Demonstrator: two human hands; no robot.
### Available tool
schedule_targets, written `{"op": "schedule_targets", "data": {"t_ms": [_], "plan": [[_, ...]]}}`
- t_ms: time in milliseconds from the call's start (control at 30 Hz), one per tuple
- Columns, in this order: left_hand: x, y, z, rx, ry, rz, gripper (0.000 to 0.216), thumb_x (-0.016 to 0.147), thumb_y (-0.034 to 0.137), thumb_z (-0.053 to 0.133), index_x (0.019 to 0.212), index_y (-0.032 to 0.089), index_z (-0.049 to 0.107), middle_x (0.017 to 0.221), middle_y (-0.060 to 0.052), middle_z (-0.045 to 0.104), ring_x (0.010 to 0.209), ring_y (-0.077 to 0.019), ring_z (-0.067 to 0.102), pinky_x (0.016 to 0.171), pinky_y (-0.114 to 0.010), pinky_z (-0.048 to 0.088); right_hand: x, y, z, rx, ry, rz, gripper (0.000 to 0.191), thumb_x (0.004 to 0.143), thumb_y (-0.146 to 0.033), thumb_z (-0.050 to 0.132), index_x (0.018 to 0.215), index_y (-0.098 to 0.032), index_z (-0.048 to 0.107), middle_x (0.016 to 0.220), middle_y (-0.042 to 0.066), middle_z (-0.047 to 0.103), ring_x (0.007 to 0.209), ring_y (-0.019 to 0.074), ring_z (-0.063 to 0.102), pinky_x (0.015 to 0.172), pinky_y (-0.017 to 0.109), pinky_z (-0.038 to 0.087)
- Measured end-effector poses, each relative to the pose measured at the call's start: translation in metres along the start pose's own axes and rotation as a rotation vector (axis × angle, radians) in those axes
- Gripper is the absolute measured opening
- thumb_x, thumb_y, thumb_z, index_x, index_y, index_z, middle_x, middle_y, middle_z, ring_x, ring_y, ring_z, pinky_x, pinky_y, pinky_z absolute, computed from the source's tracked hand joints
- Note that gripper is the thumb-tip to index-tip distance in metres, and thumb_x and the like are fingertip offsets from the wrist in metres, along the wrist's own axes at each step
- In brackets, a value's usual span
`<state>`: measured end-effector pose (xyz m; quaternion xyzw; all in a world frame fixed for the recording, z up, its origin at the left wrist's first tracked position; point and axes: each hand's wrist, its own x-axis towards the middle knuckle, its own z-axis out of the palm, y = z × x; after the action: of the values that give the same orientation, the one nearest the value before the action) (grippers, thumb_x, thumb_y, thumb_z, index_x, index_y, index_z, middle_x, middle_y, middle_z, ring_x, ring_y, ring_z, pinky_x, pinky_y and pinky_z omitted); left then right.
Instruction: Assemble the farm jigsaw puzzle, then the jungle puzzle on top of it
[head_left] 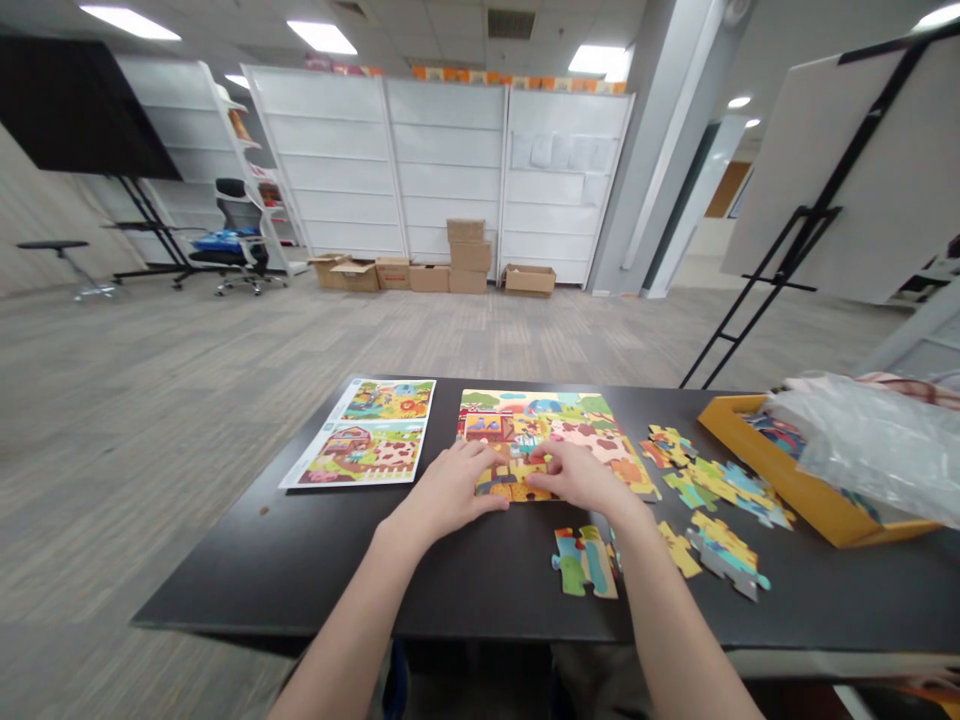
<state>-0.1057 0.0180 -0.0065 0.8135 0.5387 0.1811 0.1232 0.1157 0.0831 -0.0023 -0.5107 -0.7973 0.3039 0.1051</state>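
A farm-scene jigsaw puzzle (581, 415) lies on the black table, mostly joined, with its near left part under both hands. My left hand (454, 488) rests over the puzzle's left edge, fingers stretched out and thumb apart. My right hand (585, 478) is bent over the near middle of the puzzle. Its thumb and index finger close around a puzzle piece (534, 468) at the surface, mostly hidden by the fingers. A few loose pieces (585, 562) lie just in front of the right wrist. Left of the puzzle is a printed picture sheet (367, 435) showing two scenes, one matching the farm.
More puzzle pieces (724, 485) are spread to the right, some in overlapping heaps (727, 555). A yellow box (780, 475) with a clear plastic bag (877, 440) on it stands at the table's right. The black table (300, 560) ends close before my body.
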Motion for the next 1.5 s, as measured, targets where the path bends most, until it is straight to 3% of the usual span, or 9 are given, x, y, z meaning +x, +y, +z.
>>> {"op": "schedule_targets", "data": {"t_ms": [167,500,800,1233,1500], "plan": [[0.002,-0.001,0.001,-0.018,-0.039,0.093,0.026,0.090,0.039,0.070,0.113,0.028,0.071,0.122,-0.005,0.067,0.122,-0.0271,0.057,0.104,-0.039,0.046,0.002,-0.001,0.003,-0.077,0.065,-0.009,0.029,0.079,-0.036,0.072,0.104,-0.021,0.071,0.078,0.002,0.068,0.070,0.0183,0.062,0.060,0.028,0.038],[0.000,0.005,0.001,0.013,-0.028,0.100,0.026,0.087,0.040,0.073,0.108,0.025,0.070,0.118,-0.005,0.071,0.122,-0.0290,0.057,0.105,-0.043,0.044,-0.010,0.005,-0.010,-0.094,0.101,-0.049,0.035,0.079,-0.034,0.075,0.109,-0.018,0.067,0.095,0.006,0.071,0.081,0.0192,0.063,0.067,0.028,0.042],[0.003,0.009,0.006,0.038,0.043,0.086,0.016,0.081,0.032,0.073,0.093,0.024,0.067,0.103,-0.006,0.071,0.113,-0.0288,0.061,0.100,-0.041,0.046,-0.013,0.001,-0.012,-0.104,0.071,-0.051,0.023,0.085,-0.037,0.069,0.100,-0.019,0.067,0.088,0.005,0.072,0.076,0.0191,0.063,0.062,0.027,0.039],[0.016,-0.038,-0.018,-0.009,0.102,-0.057,0.032,0.074,0.035,0.073,0.102,0.021,0.065,0.106,-0.006,0.070,0.100,-0.0257,0.064,0.088,-0.037,0.051,-0.019,-0.002,-0.018,-0.124,0.069,-0.022,0.020,0.087,-0.031,0.067,0.103,-0.019,0.067,0.098,0.008,0.075,0.083,0.0218,0.066,0.066,0.029,0.038],[0.031,-0.042,-0.013,-0.045,0.104,-0.037,0.032,0.071,0.028,0.071,0.102,0.021,0.063,0.107,-0.006,0.070,0.104,-0.0262,0.062,0.092,-0.037,0.052,-0.019,-0.004,-0.018,-0.139,0.068,-0.016,0.023,0.086,-0.032,0.068,0.104,-0.018,0.069,0.101,0.010,0.075,0.087,0.0241,0.066,0.068,0.030,0.039]]}}
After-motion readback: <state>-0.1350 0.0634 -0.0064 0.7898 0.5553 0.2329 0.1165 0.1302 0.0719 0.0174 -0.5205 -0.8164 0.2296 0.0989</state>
